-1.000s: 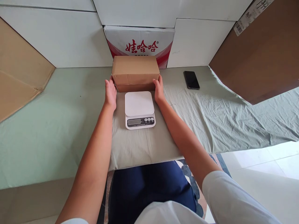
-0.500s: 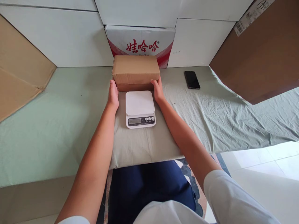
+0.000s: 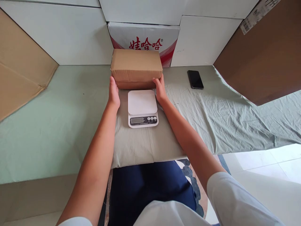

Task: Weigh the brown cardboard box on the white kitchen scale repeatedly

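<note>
A brown cardboard box (image 3: 136, 66) is gripped at its two ends between my hands, just behind the scale. My left hand (image 3: 114, 91) presses on its left end, with the thumb up and the other fingers largely hidden behind the box. On the right end, my right hand (image 3: 160, 88) has its thumb on the front face and its fingers around the side. Directly in front of the box lies a white kitchen scale (image 3: 142, 103), its plate bare and its display showing no figures I can read.
A black phone (image 3: 195, 79) lies right of the box on the green cloth (image 3: 58, 125). Behind the box stands a white-and-red carton (image 3: 143, 31) with red lettering. Large cardboard pieces lean in at the left (image 3: 21, 62) and right (image 3: 263, 59).
Held by both hands, the box has risen slightly and covers more of the carton's lettering behind it. The view has shifted a little; scale and phone stay in place on the cloth.
</note>
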Motion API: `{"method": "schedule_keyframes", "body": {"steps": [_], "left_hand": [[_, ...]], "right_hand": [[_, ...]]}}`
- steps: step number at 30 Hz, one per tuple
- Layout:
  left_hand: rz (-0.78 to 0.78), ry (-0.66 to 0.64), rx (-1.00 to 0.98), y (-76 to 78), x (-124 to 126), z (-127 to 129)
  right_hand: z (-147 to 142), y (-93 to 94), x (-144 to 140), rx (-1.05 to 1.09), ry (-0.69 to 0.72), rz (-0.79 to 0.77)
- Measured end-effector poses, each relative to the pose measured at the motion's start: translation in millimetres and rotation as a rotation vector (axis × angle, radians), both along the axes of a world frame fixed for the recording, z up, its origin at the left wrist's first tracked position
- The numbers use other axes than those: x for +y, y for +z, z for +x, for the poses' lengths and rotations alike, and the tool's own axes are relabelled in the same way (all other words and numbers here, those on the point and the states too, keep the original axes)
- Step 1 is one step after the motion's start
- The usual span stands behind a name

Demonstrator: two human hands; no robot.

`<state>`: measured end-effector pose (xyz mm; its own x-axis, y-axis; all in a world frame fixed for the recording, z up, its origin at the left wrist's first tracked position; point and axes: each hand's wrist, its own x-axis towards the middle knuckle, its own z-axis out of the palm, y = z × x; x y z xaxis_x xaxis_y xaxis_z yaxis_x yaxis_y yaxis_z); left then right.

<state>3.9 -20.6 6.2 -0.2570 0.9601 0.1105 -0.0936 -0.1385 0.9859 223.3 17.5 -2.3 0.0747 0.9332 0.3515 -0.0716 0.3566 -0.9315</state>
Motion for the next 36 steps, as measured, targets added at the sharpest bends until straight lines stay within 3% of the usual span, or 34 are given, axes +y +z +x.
{"method": "schedule_keyframes", "body": {"steps": [7,11,18,22,29,36], "left_hand": [[0.189,-0.047,0.049,26.8,-13,-6],[0.293,-0.075,0.107,38.8,-38,-12],[0.275,-0.091,0.135,22.7,-117,0],[0.26,-0.08,0.158,13.4,-143,3],[0.296,-0.089,0.169,3.4,-152,3],[0.304,-0.108,0.181,0.7,-151,3]], "right_hand": [[8,41.5,-14,-0.115,0.023,0.11],[14,58.3,-39,-0.18,0.06,0.159],[28,42.6,-113,-0.184,0.097,0.13],[28,33.5,-141,-0.135,0.115,0.106],[19,18.7,-156,-0.063,-0.01,0.043],[18,18.2,-156,-0.05,-0.029,0.02]]}}
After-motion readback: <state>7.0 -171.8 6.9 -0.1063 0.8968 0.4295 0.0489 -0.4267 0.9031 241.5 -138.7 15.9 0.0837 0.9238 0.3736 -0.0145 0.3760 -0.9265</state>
